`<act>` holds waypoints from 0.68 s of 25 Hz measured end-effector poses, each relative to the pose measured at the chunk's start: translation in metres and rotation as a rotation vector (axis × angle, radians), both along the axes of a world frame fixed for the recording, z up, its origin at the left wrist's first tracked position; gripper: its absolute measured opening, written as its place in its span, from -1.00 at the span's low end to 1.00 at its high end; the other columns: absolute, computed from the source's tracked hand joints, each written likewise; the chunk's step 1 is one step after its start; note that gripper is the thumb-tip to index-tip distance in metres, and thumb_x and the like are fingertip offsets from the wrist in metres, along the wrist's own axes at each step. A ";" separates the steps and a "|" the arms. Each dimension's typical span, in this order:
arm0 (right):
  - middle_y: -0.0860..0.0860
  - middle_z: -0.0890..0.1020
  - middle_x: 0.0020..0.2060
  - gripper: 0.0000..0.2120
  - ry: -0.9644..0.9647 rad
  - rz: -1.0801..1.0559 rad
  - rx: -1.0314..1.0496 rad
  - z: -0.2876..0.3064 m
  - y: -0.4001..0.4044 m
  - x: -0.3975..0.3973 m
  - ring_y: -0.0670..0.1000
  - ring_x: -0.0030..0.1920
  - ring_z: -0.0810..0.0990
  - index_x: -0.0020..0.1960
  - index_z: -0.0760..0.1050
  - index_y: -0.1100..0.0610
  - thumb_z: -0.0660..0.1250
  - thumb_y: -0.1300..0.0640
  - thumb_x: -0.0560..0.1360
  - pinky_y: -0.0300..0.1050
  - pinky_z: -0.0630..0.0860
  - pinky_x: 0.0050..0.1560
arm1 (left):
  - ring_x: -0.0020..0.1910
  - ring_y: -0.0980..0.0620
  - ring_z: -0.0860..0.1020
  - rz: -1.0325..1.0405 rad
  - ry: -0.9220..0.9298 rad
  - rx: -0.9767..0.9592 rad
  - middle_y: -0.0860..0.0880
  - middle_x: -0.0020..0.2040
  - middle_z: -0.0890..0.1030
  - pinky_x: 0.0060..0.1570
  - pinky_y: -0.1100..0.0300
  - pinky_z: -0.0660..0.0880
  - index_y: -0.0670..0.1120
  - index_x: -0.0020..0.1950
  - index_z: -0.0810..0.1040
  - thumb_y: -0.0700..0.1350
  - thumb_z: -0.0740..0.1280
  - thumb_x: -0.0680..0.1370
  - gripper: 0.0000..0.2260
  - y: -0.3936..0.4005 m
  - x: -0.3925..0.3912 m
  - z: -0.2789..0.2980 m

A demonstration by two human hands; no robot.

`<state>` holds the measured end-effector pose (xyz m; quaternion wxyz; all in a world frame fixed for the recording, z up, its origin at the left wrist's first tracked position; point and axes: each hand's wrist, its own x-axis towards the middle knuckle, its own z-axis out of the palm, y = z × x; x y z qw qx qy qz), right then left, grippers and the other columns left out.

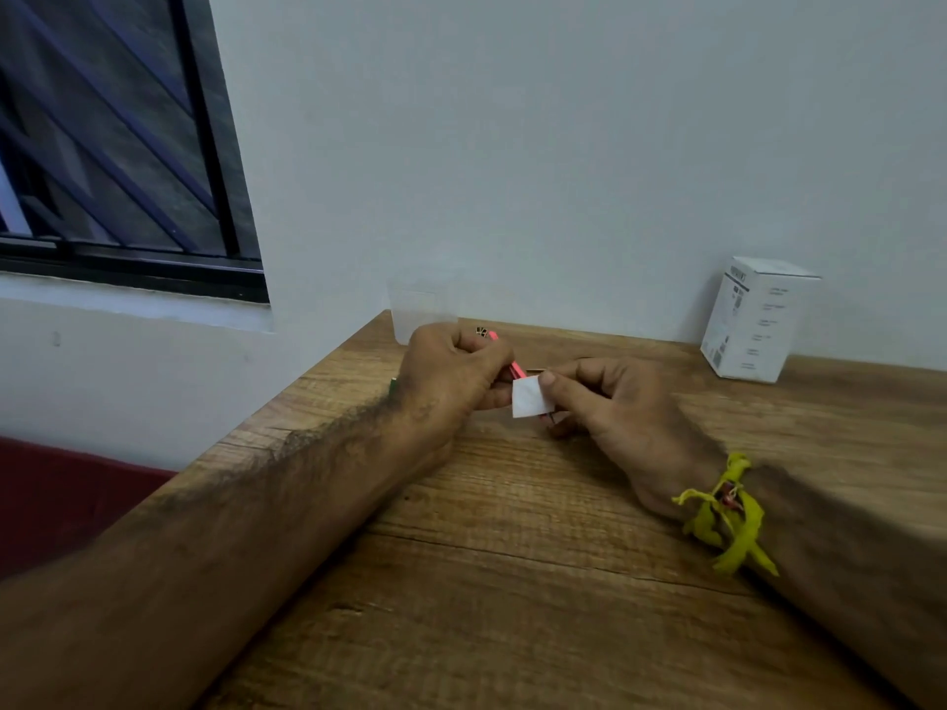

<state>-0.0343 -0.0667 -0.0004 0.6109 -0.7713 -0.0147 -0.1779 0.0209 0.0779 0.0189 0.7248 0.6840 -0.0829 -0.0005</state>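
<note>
While your left hand [451, 371] grips the pink pen [516, 370], steady the white paper square [530, 397].
Head view: your right hand [610, 402] pinches the square by its top corner, well left of the white box [753, 320]; brace both wrists on the table [512, 556] and bring the pen in slowly.

White box [757, 320], side face: dark header strip and code-like patches, too blurred to read.
White box, front face: several short grey lines of print, too small to make out.
Legible text, brands, numbers, signs: none in view.
</note>
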 end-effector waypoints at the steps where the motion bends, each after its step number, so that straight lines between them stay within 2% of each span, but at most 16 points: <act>1: 0.26 0.70 -0.20 -0.85 0.017 0.003 0.030 -0.001 -0.002 0.001 0.05 -0.26 0.60 -0.10 0.69 0.21 0.37 0.20 0.56 -0.13 0.55 -0.22 | -0.37 0.06 0.69 -0.015 0.009 -0.010 -0.14 -0.28 0.66 -0.35 0.25 0.61 -0.23 -0.22 0.56 -0.29 0.45 0.53 -0.86 0.000 0.000 0.000; 4: 0.28 0.70 -0.18 -0.83 0.034 0.006 0.082 -0.002 -0.004 0.003 0.08 -0.24 0.59 -0.10 0.70 0.22 0.37 0.18 0.56 -0.05 0.54 -0.17 | -0.32 0.08 0.70 -0.085 0.034 -0.068 -0.15 -0.21 0.68 -0.31 0.28 0.60 -0.28 -0.02 0.61 -0.26 0.47 0.52 -0.89 0.001 0.001 0.000; 7: 0.15 0.71 -0.23 -0.82 -0.046 -0.171 0.115 -0.003 -0.006 0.005 0.04 -0.27 0.61 -0.18 0.68 0.12 0.37 0.18 0.57 -0.09 0.56 -0.25 | -0.28 0.06 0.71 -0.086 -0.006 -0.044 -0.18 -0.17 0.71 -0.29 0.26 0.62 -0.30 0.12 0.62 -0.23 0.46 0.54 -0.80 0.004 0.005 -0.002; 9: 0.06 0.71 -0.26 -0.85 -0.135 -0.320 0.024 -0.005 -0.009 0.005 0.02 -0.23 0.67 -0.16 0.67 0.06 0.38 0.16 0.56 -0.07 0.64 -0.24 | -0.25 0.00 0.71 -0.064 -0.050 -0.033 -0.22 -0.13 0.71 -0.28 0.21 0.63 -0.28 0.12 0.61 -0.21 0.45 0.55 -0.80 0.005 0.006 -0.004; 11: -0.03 0.71 -0.26 -0.90 -0.219 -0.379 -0.093 -0.006 -0.008 0.005 -0.04 -0.20 0.68 -0.09 0.70 0.09 0.40 0.15 0.54 -0.01 0.65 -0.15 | -0.22 -0.06 0.72 -0.054 -0.058 -0.054 -0.25 -0.10 0.70 -0.26 0.18 0.64 -0.25 0.11 0.60 -0.21 0.46 0.54 -0.81 0.006 0.006 -0.006; 14: -0.11 0.70 -0.25 -0.92 -0.326 -0.371 -0.267 -0.005 -0.003 0.001 -0.15 -0.20 0.66 -0.06 0.71 0.11 0.43 0.18 0.52 -0.19 0.61 -0.14 | -0.20 -0.09 0.73 -0.049 -0.058 -0.094 -0.24 -0.14 0.70 -0.24 0.13 0.65 -0.22 0.09 0.59 -0.21 0.47 0.54 -0.83 0.003 0.004 -0.009; 17: -0.18 0.66 -0.26 -0.92 -0.433 -0.353 -0.413 -0.003 0.002 -0.005 -0.17 -0.20 0.63 -0.10 0.69 0.04 0.45 0.20 0.49 -0.35 0.52 -0.24 | -0.23 -0.11 0.72 -0.055 -0.057 -0.144 -0.28 -0.15 0.68 -0.26 0.11 0.66 -0.23 0.07 0.58 -0.23 0.46 0.54 -0.84 0.000 0.002 -0.010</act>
